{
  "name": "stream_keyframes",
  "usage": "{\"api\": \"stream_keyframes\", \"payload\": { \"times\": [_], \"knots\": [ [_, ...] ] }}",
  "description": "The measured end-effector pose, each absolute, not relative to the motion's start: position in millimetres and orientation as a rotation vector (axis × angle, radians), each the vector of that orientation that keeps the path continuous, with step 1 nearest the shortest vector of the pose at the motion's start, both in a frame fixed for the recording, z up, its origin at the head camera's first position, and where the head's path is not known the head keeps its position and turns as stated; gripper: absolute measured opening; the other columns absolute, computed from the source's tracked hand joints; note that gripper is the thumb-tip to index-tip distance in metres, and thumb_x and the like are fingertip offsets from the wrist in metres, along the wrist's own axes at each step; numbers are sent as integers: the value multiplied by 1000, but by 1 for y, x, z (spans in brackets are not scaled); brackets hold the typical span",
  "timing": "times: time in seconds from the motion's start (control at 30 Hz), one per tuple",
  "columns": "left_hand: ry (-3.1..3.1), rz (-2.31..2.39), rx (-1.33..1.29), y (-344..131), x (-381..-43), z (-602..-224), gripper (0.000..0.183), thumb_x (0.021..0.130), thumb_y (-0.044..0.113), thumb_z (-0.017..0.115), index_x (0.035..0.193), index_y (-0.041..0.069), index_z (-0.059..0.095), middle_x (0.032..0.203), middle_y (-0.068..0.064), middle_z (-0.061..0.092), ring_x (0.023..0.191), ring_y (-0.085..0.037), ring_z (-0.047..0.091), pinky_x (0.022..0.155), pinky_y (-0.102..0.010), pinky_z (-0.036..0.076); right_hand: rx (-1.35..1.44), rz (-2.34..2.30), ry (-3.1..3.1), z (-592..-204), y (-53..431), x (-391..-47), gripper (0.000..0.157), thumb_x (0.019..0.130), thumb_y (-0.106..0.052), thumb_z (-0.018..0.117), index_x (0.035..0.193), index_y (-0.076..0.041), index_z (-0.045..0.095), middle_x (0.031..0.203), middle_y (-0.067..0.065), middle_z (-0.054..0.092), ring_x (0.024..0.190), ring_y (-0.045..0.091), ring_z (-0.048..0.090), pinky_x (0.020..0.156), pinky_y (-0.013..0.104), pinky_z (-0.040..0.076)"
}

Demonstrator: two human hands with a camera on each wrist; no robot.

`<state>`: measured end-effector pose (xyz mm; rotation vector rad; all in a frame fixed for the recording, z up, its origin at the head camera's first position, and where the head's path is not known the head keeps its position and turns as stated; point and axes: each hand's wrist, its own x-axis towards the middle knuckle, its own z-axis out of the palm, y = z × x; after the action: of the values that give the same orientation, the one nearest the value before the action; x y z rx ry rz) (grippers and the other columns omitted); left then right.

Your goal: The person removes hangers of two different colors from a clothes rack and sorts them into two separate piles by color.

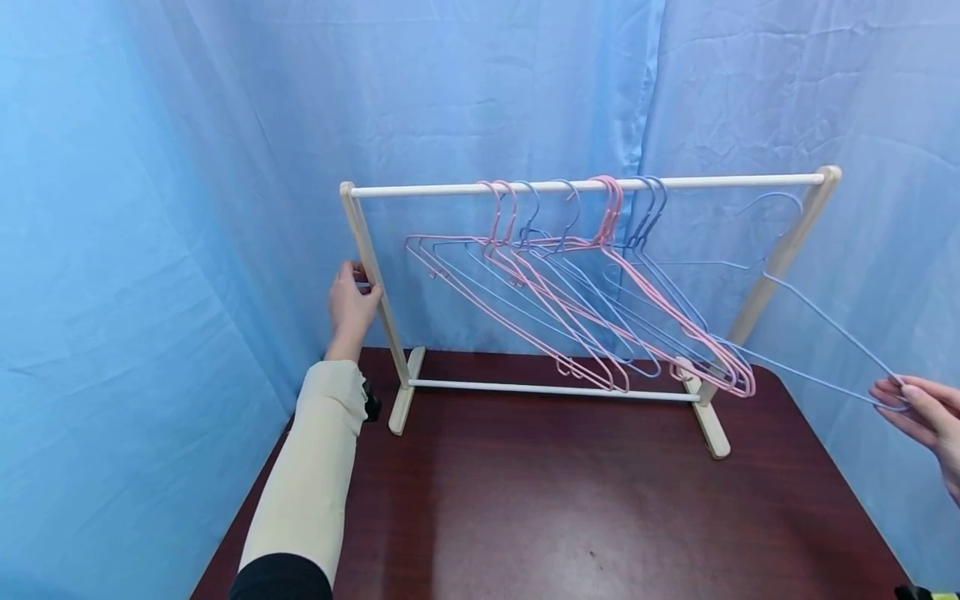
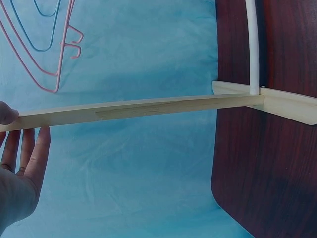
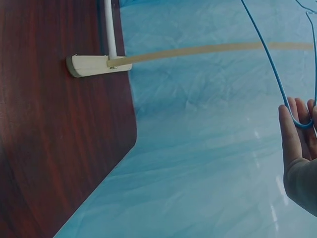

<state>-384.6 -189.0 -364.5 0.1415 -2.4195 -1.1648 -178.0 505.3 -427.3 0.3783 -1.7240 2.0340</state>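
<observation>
My left hand (image 1: 352,308) grips the left wooden post (image 1: 366,237) of a garment rack, thumb on one face and fingers on the other, as the left wrist view also shows. At the far right, my right hand (image 1: 930,408) holds one lower corner of a blue wire hanger (image 1: 828,321) between thumb and fingers. That hanger reaches toward the rack's right post (image 1: 780,250), its hook off the rail. In the right wrist view the blue corner lies across the fingers (image 3: 287,131). Several pink hangers (image 1: 611,217) and blue hangers (image 1: 656,208) hang from the white rail (image 1: 442,190).
The rack stands on a dark wooden table (image 1: 600,517), on two pale feet (image 1: 408,396) joined by a white lower bar (image 1: 540,388). Light blue curtains (image 1: 225,167) surround the table's back and sides. The hangers bunch toward the rail's middle.
</observation>
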Motion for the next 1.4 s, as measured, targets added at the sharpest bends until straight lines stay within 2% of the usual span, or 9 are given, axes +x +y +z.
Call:
{"api": "stream_keyframes", "payload": {
  "times": [0.3,0.57,0.9,1.23,1.4],
  "knots": [
    [-2415,-1160,130,-187,-385,-364,33,96,16,61,126,4,50,122,-20,60,110,-35,66,92,-49,57,380,2095,-1742,-444,510,-171,35,101,8,41,115,-4,71,103,-1,78,91,5,75,71,16,58],
    [-2421,-1149,130,-185,-384,-365,32,96,16,60,125,4,51,121,-20,61,109,-35,66,90,-50,57,452,2226,-1600,-461,504,-168,41,99,17,34,118,7,68,104,10,78,92,16,77,73,24,60],
    [-2418,-1161,131,-186,-383,-365,32,96,16,60,124,5,50,121,-19,60,109,-35,66,90,-50,57,331,2325,-1641,-476,496,-164,40,99,14,38,113,0,73,98,10,78,86,18,77,69,27,61],
    [-2407,-1167,134,-187,-383,-364,34,96,17,61,125,5,50,122,-20,60,110,-36,66,91,-50,57,232,2394,-1778,-487,492,-159,39,101,10,40,112,-5,74,100,8,78,89,18,77,70,29,62],
    [-2404,-1175,142,-189,-384,-365,34,96,17,61,126,5,50,122,-20,60,110,-35,65,91,-49,57,197,2481,-1831,-490,489,-160,39,101,9,40,110,-5,76,98,11,78,90,19,77,72,30,61]
  ]
}}
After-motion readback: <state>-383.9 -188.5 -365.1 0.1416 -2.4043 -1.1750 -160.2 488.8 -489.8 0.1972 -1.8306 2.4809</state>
